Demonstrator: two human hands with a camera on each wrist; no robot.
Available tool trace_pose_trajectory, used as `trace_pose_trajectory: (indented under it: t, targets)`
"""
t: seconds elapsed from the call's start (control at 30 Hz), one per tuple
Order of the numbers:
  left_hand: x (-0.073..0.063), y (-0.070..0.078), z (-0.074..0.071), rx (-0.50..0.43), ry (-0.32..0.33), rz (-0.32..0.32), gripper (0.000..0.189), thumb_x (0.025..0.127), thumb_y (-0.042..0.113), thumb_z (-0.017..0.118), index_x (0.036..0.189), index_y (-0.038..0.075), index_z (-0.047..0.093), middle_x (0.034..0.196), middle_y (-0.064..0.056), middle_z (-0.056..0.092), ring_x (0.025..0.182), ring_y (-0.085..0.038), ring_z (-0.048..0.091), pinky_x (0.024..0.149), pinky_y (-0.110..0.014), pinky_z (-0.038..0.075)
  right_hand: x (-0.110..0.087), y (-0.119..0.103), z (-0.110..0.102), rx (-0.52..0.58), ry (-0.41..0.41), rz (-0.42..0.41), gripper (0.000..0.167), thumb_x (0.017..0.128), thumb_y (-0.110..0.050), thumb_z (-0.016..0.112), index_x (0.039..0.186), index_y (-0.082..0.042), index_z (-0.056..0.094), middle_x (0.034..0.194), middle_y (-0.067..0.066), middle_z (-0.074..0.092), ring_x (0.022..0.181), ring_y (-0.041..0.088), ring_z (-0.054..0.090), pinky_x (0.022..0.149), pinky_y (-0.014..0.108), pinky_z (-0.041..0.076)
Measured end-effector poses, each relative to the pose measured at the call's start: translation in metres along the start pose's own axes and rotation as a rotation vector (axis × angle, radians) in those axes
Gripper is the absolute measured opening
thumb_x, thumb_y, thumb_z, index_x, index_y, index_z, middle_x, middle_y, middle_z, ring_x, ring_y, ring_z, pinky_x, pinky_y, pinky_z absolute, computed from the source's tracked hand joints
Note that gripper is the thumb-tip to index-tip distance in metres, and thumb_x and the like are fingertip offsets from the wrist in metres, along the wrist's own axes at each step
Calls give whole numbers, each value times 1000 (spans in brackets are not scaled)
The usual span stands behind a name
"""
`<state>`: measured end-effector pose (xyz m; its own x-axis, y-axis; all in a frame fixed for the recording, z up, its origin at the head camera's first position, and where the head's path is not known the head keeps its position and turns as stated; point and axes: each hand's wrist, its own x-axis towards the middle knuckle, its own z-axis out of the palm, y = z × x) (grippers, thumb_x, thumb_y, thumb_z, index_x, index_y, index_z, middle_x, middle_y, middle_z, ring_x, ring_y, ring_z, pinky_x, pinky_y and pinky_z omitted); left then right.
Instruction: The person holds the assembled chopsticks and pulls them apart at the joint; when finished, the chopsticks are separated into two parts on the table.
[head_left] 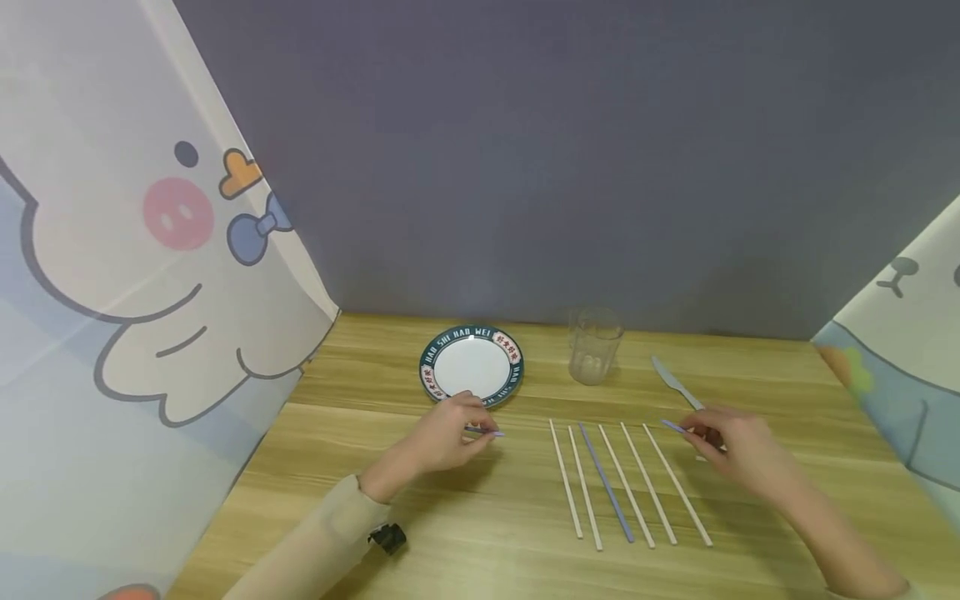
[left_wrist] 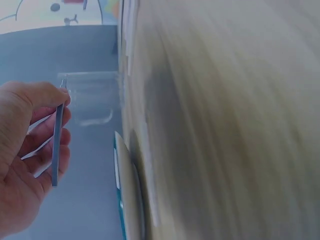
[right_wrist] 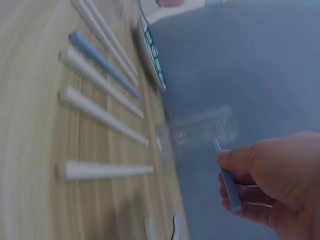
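My left hand pinches a blue-purple chopstick between thumb and fingers, just above the table by the plate's near edge. On the right, my right hand pinches another blue-purple chopstick, held off the table near the knife. Between the hands lies a spaced row of chopsticks: several white ones and one blue-purple one. In the left wrist view, a pale stick lies beside the plate.
A plate with a green patterned rim stands behind my left hand. Right of it is a clear glass mug. A knife points away from my right hand. A grey wall closes off the table's back, with cartoon-printed panels at both sides.
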<state>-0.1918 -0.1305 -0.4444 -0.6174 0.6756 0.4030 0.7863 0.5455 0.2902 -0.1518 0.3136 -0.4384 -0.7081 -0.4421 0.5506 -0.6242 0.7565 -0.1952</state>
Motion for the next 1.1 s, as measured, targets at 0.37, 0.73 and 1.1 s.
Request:
trace_pose_trajectory:
  t: [0.37,0.73,1.1]
  targets:
    - [-22,-20,-3,-101,-133,-141,5,91,10,84,96,11,83,91,3,74,81,-4,66,73,-14,58,-30,30,-5,-22,-121,23,37,65,7,93,87,-17,74,83,-14,66,73,-9,55,56,20,51]
    - [-23,-20,4,-88,-263,-126,7,92,17,84,97,13,83,92,3,77,82,-1,66,75,-12,56,-49,40,2,13,-187,40,29,71,-3,94,84,-18,72,82,-18,65,75,-10,53,58,22,52]
    - [-14,-26,10,-4,-321,-125,4,89,18,86,91,16,83,84,6,77,71,2,59,67,-14,52,-60,40,5,-46,-216,69,35,66,0,96,84,-18,72,85,-17,65,76,-7,56,61,24,55]
